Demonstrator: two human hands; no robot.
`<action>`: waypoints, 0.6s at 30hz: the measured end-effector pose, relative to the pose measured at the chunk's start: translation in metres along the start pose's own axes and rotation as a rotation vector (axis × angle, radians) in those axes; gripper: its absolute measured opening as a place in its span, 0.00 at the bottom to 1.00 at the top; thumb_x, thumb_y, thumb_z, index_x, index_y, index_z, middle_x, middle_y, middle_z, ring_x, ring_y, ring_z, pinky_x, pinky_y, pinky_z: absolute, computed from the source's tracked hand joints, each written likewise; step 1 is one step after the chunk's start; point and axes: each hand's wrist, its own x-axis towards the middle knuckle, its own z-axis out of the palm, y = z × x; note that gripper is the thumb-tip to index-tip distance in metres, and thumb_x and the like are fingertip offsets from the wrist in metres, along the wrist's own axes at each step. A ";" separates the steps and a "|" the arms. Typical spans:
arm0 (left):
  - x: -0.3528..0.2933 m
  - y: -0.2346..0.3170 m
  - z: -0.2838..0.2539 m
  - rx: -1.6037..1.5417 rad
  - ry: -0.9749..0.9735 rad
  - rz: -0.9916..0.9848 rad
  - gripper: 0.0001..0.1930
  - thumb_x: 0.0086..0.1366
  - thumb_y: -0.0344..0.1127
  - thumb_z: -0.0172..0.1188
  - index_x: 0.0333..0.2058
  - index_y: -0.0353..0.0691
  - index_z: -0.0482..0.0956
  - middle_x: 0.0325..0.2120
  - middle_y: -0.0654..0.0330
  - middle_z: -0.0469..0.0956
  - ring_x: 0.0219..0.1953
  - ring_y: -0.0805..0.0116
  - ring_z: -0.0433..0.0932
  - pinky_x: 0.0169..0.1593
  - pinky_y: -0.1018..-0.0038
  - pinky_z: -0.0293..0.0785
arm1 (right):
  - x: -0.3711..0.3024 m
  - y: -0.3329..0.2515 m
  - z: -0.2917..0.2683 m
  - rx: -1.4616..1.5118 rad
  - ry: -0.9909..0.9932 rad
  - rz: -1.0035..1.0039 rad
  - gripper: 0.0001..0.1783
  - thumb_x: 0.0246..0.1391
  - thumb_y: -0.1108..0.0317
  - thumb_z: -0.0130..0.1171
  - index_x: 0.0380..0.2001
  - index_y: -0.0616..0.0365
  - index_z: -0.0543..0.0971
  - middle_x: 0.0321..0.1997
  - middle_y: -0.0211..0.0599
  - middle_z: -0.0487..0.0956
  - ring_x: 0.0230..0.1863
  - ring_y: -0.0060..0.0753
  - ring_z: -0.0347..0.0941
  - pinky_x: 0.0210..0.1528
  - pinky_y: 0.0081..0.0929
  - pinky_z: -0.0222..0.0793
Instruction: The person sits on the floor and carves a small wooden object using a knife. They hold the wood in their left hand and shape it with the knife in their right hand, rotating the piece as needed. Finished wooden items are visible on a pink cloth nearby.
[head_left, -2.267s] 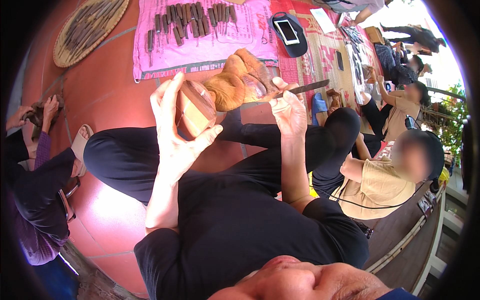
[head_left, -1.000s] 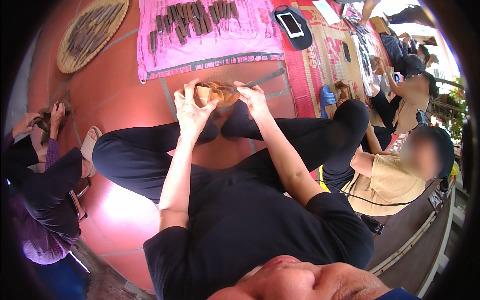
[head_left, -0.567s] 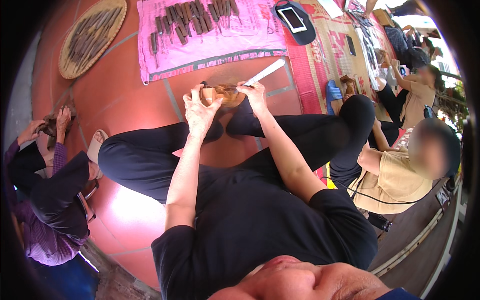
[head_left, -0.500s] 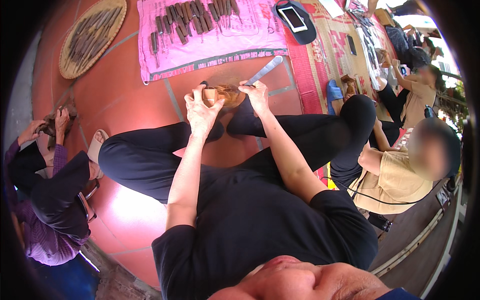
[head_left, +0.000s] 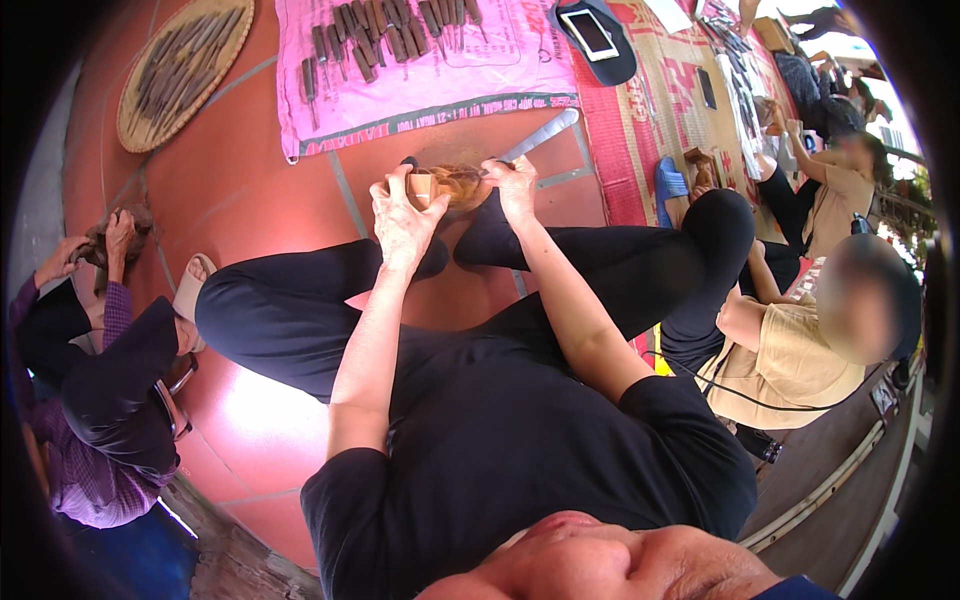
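Observation:
A brown wood carving with a square, lighter end lies low between my knees, over the tiled floor. My left hand is closed around its left end. On its right side, my right hand grips a long, flat grey tool, whose broad end sticks out up and to the right. The tool's other end is covered by my fingers near the carving, so I cannot tell how it meets the wood.
Ahead, a pink sheet carries several wooden-handled carving tools. A round woven tray of similar tools is far left. At right are a cap with a phone on it and a blue slipper. People sit on both sides.
The grey tool has tilted flatter, its broad end shifting to the right. My right hand has moved slightly right; my left hand and the carving have stayed almost in place.

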 end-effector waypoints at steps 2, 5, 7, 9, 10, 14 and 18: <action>0.001 -0.001 0.000 0.007 0.003 0.001 0.35 0.45 0.43 0.70 0.52 0.52 0.63 0.42 0.49 0.63 0.47 0.49 0.70 0.50 0.59 0.70 | -0.002 -0.002 0.002 -0.067 -0.009 -0.009 0.10 0.41 0.70 0.65 0.29 0.62 0.79 0.24 0.33 0.79 0.27 0.23 0.74 0.31 0.24 0.68; 0.000 -0.003 -0.001 -0.008 0.000 0.009 0.35 0.45 0.43 0.70 0.52 0.53 0.63 0.42 0.50 0.63 0.46 0.49 0.70 0.49 0.59 0.70 | -0.009 -0.002 0.003 -0.472 -0.082 -0.156 0.08 0.42 0.71 0.64 0.27 0.63 0.78 0.23 0.33 0.79 0.24 0.25 0.74 0.28 0.22 0.68; 0.000 -0.003 0.000 -0.013 0.007 0.007 0.35 0.45 0.43 0.70 0.52 0.53 0.63 0.42 0.50 0.63 0.46 0.49 0.70 0.49 0.59 0.69 | -0.010 -0.003 0.003 -0.607 -0.089 -0.212 0.07 0.43 0.71 0.64 0.26 0.64 0.77 0.23 0.34 0.78 0.23 0.25 0.73 0.27 0.20 0.68; 0.000 -0.004 0.000 -0.020 0.010 0.011 0.35 0.45 0.43 0.70 0.52 0.54 0.63 0.42 0.50 0.63 0.46 0.49 0.70 0.49 0.59 0.69 | -0.006 -0.006 0.004 -0.507 -0.034 -0.183 0.06 0.44 0.72 0.63 0.25 0.63 0.77 0.22 0.33 0.78 0.23 0.24 0.73 0.27 0.19 0.67; 0.000 -0.003 0.001 -0.027 0.010 0.016 0.35 0.45 0.43 0.70 0.52 0.54 0.64 0.42 0.50 0.63 0.46 0.49 0.70 0.49 0.59 0.69 | -0.004 -0.006 0.005 -0.270 0.036 -0.083 0.07 0.44 0.71 0.63 0.25 0.63 0.78 0.22 0.33 0.78 0.26 0.22 0.73 0.30 0.19 0.68; -0.001 0.000 0.000 0.006 0.014 -0.004 0.35 0.45 0.42 0.70 0.52 0.53 0.64 0.42 0.51 0.63 0.46 0.50 0.70 0.49 0.59 0.69 | 0.001 -0.013 -0.005 -0.225 -0.012 -0.055 0.07 0.43 0.70 0.64 0.25 0.62 0.78 0.23 0.33 0.79 0.27 0.24 0.75 0.31 0.18 0.67; 0.000 0.000 -0.003 -0.034 -0.009 -0.002 0.35 0.45 0.43 0.70 0.52 0.53 0.63 0.43 0.50 0.63 0.47 0.50 0.69 0.50 0.59 0.69 | 0.000 -0.005 -0.003 -0.548 -0.107 -0.142 0.08 0.42 0.69 0.64 0.25 0.62 0.78 0.25 0.35 0.80 0.28 0.24 0.76 0.31 0.18 0.67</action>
